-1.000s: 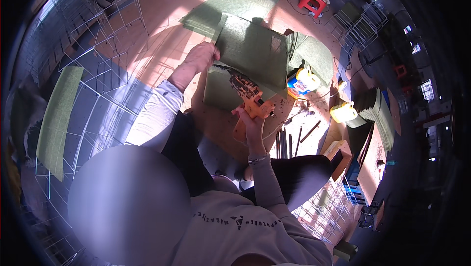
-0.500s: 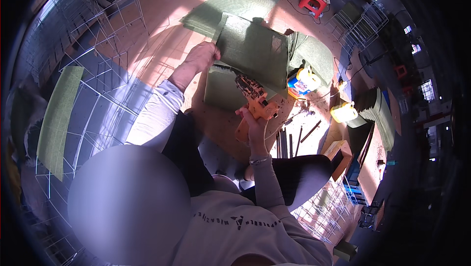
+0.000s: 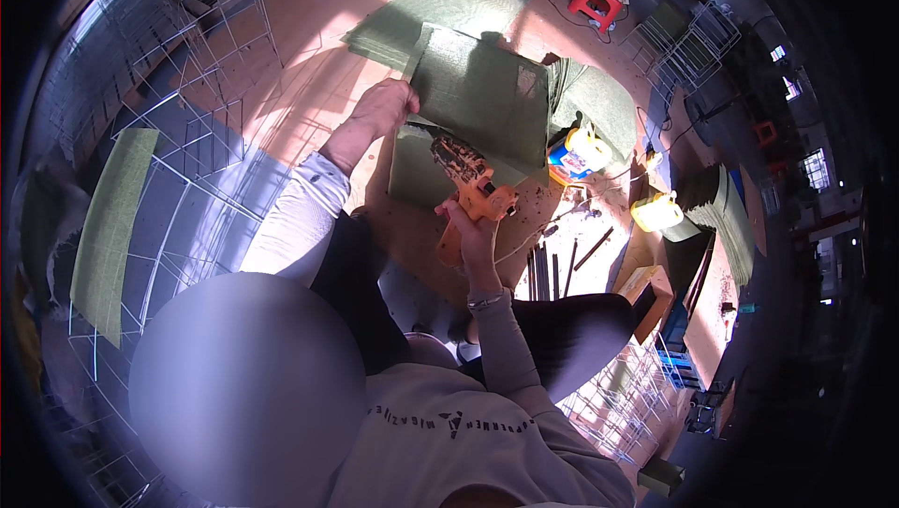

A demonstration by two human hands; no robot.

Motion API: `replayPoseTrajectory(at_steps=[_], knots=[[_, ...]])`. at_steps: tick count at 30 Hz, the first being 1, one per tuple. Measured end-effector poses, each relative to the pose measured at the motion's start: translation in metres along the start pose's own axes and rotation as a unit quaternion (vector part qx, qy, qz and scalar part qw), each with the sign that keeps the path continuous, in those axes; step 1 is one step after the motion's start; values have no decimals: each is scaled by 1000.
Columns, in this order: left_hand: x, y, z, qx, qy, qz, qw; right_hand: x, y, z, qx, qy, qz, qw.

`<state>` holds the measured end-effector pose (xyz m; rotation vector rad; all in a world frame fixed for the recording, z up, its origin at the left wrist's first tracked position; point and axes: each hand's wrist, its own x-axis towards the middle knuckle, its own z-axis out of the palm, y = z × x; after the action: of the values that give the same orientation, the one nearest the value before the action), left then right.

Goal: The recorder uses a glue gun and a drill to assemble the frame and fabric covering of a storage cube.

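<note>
My left hand (image 3: 386, 103) is closed on the left edge of a square green panel (image 3: 479, 82), which is raised at a tilt. Beneath its lower edge shows another green piece (image 3: 418, 173). An orange glue gun (image 3: 476, 191) with a dark-smeared front is in my right hand (image 3: 475, 238), fingers wrapped round the handle. Its nozzle points up and left, close to the seam between the two green pieces. The nozzle's very tip is hard to make out. A thin cord trails from the gun toward the right.
Dark glue sticks (image 3: 554, 269) lie to the right, near a yellow-and-blue container (image 3: 579, 154) and a yellow tub (image 3: 656, 212). Green sheets (image 3: 449, 4) are spread beyond the panel. Wire frames (image 3: 192, 147) stand at left, a red stool (image 3: 596, 4) far right. A cardboard box (image 3: 646, 300) sits beside my knee.
My right hand has shifted the glue gun a little to the left along the panel's lower edge. My left hand and the panel have hardly moved.
</note>
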<state>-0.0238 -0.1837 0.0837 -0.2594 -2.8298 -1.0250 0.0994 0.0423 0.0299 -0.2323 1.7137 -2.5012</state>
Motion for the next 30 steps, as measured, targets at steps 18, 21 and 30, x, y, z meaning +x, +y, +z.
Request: replayPoseTrajectory(at_steps=[18,21,30], knots=[[-1,1,-2,4,0,-14,1000,-9,-8,-14,8,32,2,999],[-1,-3,0,26,12,19,999,-12,-8,-13,24,55,2,998],[1,-4,2,43,25,34,998,-14,-14,-15,17,66,6,998]])
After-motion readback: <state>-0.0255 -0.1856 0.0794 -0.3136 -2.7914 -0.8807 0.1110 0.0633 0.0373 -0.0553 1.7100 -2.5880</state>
